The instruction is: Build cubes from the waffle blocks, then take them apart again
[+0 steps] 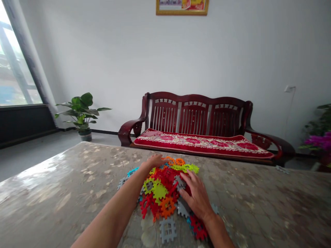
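Note:
A heap of flat, notched plastic building pieces (160,189) in red, orange, lime, grey and blue lies on the table in front of me. My left hand (154,161) reaches to the far side of the heap, its fingers stretched out towards the orange pieces (180,161); the fingertips are partly hidden. Over the right side of the heap, my right hand (196,193) has its fingers spread. Its thumb and forefinger are beside a grey piece (179,182), and I cannot tell whether they press on it. A grey square window piece (168,230) lies nearest to me.
The table (77,193) has a patterned, shiny cover. One grey piece (282,169) lies apart near its far right edge. Behind stands a dark wooden bench (193,117) with a red floral seat cover (201,143). A potted plant (82,110) is at the left, purple flowers (320,141) at the right.

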A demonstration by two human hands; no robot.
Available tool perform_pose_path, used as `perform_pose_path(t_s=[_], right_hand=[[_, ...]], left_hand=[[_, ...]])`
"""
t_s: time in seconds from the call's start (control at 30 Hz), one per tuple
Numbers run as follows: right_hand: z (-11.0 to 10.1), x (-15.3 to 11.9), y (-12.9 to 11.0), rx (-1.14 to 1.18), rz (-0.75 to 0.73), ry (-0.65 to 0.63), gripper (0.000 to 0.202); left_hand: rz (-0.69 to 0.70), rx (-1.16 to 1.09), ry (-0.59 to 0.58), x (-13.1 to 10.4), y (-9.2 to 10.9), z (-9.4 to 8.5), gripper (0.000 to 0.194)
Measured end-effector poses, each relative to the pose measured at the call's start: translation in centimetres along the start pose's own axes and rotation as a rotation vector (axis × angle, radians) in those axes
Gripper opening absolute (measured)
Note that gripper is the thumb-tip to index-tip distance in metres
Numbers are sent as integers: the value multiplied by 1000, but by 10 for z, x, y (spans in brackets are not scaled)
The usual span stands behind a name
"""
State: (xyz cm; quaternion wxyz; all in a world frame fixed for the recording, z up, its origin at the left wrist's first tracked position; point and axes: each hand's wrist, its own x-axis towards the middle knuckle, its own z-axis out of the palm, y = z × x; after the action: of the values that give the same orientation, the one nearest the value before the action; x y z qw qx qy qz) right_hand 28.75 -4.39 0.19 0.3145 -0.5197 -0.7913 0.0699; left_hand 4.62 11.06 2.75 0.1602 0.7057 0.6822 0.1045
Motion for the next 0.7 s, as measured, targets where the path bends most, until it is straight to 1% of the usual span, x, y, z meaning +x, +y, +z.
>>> perform_pose_path(t_s=[0.07,0.17,0.3,0.33,0.47,0.7], right_hand=[[1,0,-6,-51,-43,-64,62],[1,1,-10,-89,-67,-138,64],[0,3,-13,-106,-63,-171,62],[0,3,-13,-107,-63,-178,62],[2,3,-14,-108,-62,-182,59],[7,4,-10,-111,-70,-164,58]], left_hand=[[6,-2,-27,5,1,2,70],[17,-13,-18,10,3,5,73],[28,-56,-4,17,5,11,74],[30,-70,-12,19,5,13,70],[40,-122,-64,22,9,19,44],[72,-233,-108,16,6,19,32]])
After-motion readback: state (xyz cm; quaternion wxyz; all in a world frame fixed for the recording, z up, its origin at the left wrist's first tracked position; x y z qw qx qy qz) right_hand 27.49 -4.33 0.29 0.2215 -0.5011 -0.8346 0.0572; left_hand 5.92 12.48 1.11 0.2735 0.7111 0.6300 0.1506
